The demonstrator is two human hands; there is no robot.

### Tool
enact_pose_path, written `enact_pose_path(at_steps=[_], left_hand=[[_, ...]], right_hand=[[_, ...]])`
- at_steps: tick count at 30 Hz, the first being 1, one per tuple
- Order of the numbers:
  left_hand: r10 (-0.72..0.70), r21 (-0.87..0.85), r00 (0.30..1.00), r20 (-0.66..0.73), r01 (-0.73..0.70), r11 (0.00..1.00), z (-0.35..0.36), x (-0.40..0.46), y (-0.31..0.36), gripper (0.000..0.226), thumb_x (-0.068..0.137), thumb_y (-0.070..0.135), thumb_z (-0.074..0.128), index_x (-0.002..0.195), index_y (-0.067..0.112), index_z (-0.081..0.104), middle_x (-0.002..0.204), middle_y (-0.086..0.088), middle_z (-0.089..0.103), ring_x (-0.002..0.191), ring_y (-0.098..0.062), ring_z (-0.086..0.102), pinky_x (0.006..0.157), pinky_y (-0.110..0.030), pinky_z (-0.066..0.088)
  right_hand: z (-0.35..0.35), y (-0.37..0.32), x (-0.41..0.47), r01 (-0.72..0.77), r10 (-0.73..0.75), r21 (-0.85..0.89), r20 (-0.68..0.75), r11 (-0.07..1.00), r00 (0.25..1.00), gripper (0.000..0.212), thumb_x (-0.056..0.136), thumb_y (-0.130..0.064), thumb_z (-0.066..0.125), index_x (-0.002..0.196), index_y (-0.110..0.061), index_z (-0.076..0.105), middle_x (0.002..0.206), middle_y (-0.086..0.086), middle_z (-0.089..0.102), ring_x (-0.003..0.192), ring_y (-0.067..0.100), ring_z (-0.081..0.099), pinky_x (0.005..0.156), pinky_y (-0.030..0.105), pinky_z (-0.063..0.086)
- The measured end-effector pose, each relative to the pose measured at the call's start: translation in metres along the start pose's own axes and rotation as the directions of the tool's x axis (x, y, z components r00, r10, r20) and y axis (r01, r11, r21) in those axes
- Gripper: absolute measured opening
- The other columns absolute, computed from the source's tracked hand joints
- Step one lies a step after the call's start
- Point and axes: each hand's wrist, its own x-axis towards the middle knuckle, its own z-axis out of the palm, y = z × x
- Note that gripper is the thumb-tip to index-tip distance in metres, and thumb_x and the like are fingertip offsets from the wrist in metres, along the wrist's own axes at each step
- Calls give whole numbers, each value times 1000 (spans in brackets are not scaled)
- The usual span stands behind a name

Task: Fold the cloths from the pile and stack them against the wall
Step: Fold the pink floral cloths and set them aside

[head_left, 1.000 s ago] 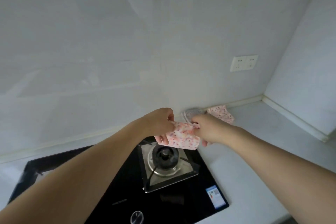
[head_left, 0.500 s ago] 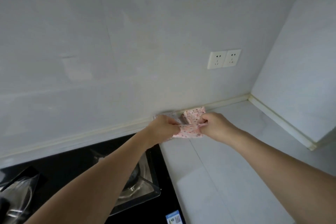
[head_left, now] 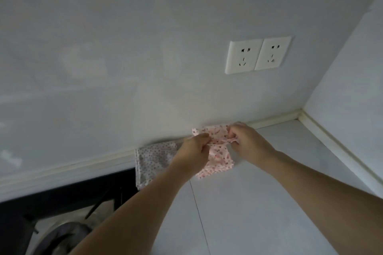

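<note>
A folded pink floral cloth [head_left: 217, 137] hangs between my hands just above the white counter, close to the back wall. My left hand [head_left: 193, 152] pinches its left edge and my right hand [head_left: 245, 141] pinches its right edge. Directly under it lies another folded pink floral cloth [head_left: 218, 163] on the counter. To the left, a folded grey dotted cloth [head_left: 153, 161] lies against the wall strip, its near end overhanging the stove edge. The unfolded pile is out of view.
A double wall socket [head_left: 258, 55] sits above the cloths. The black gas stove [head_left: 62, 203] with its burner fills the lower left. The side wall [head_left: 352, 89] closes the counter [head_left: 269, 192] at the right corner.
Both hands carried the pink cloth from over the stove burner to the right and toward the wall, until it is above the folded pink cloth. The view has moved closer to the wall.
</note>
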Motion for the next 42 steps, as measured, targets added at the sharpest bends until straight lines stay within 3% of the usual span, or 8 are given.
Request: enact_pose_path(at_steps=[4, 7, 11, 15, 20, 24, 32, 42], left_hand=[[-2, 149, 996, 86, -11, 989, 34, 9, -22, 40, 98, 18, 43, 136, 20, 55, 149, 6, 44, 133, -18, 44, 106, -20, 31], [-48, 186, 993, 107, 28, 982, 44, 10, -32, 44, 93, 18, 45, 134, 27, 57, 148, 12, 44, 132, -16, 45, 104, -22, 35], [-67, 201, 992, 104, 45, 979, 47, 8, -34, 48, 90, 18, 44, 134, 31, 56, 150, 14, 40, 134, -15, 43, 106, -27, 37], [-80, 152, 997, 5, 79, 985, 39, 10, -23, 37, 89, 15, 42, 117, 22, 65, 133, 3, 54, 119, -20, 54, 97, -31, 47], [-88, 207, 993, -75, 102, 973, 11, 2, -14, 36, 93, 20, 42, 124, 16, 57, 130, -3, 54, 119, -25, 53, 96, -37, 47], [-84, 235, 989, -124, 112, 966, -23, -21, -18, 29, 96, 24, 41, 117, 15, 58, 126, -5, 55, 112, -29, 56, 85, -36, 46], [-12, 250, 961, -278, 84, 965, -105, -104, -48, 34, 99, 22, 42, 129, 11, 54, 135, -5, 53, 120, -26, 51, 95, -35, 44], [5, 287, 950, -311, 88, 954, -231, -261, -140, 41, 102, 27, 40, 142, 17, 43, 147, 2, 43, 132, -17, 43, 106, -32, 37]], right_hand=[[44, 31, 2, 21, -15, -52, 109, 998, 994, 21, 82, -4, 59, 103, -7, 60, 124, 4, 51, 108, 24, 58, 90, 37, 46], [64, 40, -1, 59, -45, -74, 171, 996, 984, 18, 81, -12, 61, 98, -10, 63, 121, -3, 51, 106, 19, 56, 85, 28, 46], [62, 40, -1, 73, -42, -132, 226, 989, 973, 27, 75, -22, 62, 102, -16, 61, 124, -4, 49, 114, 20, 50, 92, 33, 46], [45, 28, -3, 71, -36, -164, 208, 984, 977, 36, 78, -28, 60, 112, -17, 57, 129, -4, 49, 125, 20, 42, 102, 35, 39], [28, -7, -10, 73, -62, -95, 111, 993, 992, 39, 78, -27, 64, 115, -18, 57, 119, -5, 54, 114, 19, 50, 98, 32, 40], [19, -46, -19, 70, -68, -42, 49, 997, 997, 39, 80, -16, 64, 118, -11, 57, 122, 4, 57, 113, 26, 53, 95, 37, 43], [18, -158, -51, 34, -34, 45, -14, 998, 999, 40, 86, -12, 61, 125, -7, 55, 126, 13, 57, 116, 29, 54, 93, 33, 41], [69, -360, -110, -44, 44, 161, 0, 986, 999, 45, 92, -19, 56, 135, -15, 46, 140, 1, 48, 127, 18, 46, 102, 27, 35]])
